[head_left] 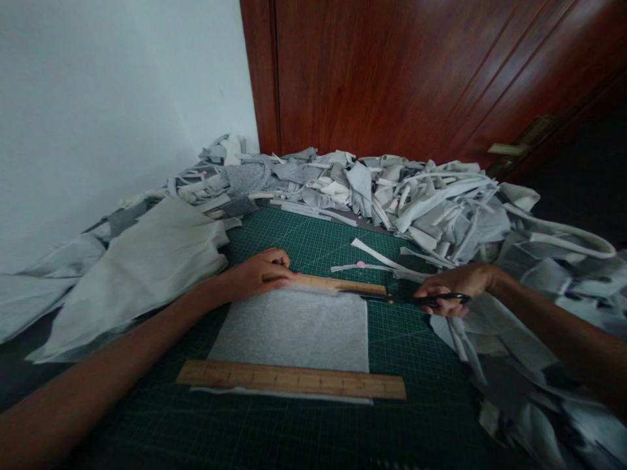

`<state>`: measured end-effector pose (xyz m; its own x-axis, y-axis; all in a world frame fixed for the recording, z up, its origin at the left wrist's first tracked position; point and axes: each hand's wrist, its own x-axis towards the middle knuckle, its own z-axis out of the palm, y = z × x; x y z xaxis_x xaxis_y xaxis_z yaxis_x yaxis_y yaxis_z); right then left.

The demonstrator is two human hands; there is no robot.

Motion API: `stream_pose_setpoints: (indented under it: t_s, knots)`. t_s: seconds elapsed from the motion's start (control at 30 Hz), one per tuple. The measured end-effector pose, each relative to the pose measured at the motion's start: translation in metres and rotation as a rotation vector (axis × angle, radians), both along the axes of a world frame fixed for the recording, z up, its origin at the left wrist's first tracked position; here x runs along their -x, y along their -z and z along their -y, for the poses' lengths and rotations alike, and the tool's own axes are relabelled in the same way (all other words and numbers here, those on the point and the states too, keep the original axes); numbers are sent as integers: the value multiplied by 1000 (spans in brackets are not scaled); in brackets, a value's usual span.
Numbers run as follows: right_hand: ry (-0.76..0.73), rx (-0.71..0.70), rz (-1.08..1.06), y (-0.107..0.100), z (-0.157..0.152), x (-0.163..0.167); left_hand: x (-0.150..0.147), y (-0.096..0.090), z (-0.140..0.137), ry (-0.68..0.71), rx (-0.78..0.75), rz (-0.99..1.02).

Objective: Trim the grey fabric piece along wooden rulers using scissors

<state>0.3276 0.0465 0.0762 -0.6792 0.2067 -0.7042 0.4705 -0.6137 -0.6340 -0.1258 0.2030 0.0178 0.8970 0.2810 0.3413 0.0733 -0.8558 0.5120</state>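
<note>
A grey piece of fabric [304, 333] lies flat on the green cutting mat [406, 352]. My left hand [264, 271] is closed at the left end of a wooden ruler [343, 284] along the fabric's far edge, its fingers curled over it. In my right hand [453, 290] are black-handled scissors [404, 299], their blades pointing left along that far edge, close to the ruler. Whether the blades are apart is hard to see. A second wooden ruler [294, 380] rests across the fabric's near edge, and a thin strip of cloth shows below it.
Heaped grey and white scraps [362, 186] line the mat's back and right. Larger pale cloth [147, 261] is piled at the left. Narrow offcuts [379, 258] and a small pink thing [361, 264] lie beyond the ruler. A wooden door [392, 78] stands behind.
</note>
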Motion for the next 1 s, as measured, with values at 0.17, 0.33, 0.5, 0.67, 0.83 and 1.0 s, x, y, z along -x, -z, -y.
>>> stream_pose_setpoints:
  t_s: [0.17, 0.33, 0.5, 0.67, 0.83, 1.0]
  knots:
    - [-19, -50, 70, -8, -4, 1, -1, -2, 1, 12, -14, 14]
    - [-6, -72, 128, -3, -7, -4, -1, -2, 2, 8, -5, 16]
    - [32, -96, 144, 9, -6, -9, -1, -2, 1, -2, 11, -9]
    - [66, -80, 77, 20, -1, -14, -1, -2, 2, 3, 10, -11]
    - [84, -46, 25, 26, 3, -20, 0, -3, 2, -3, 7, -18]
    - [84, -79, 47, 23, 1, -15, 0, -2, 2, -5, 2, -10]
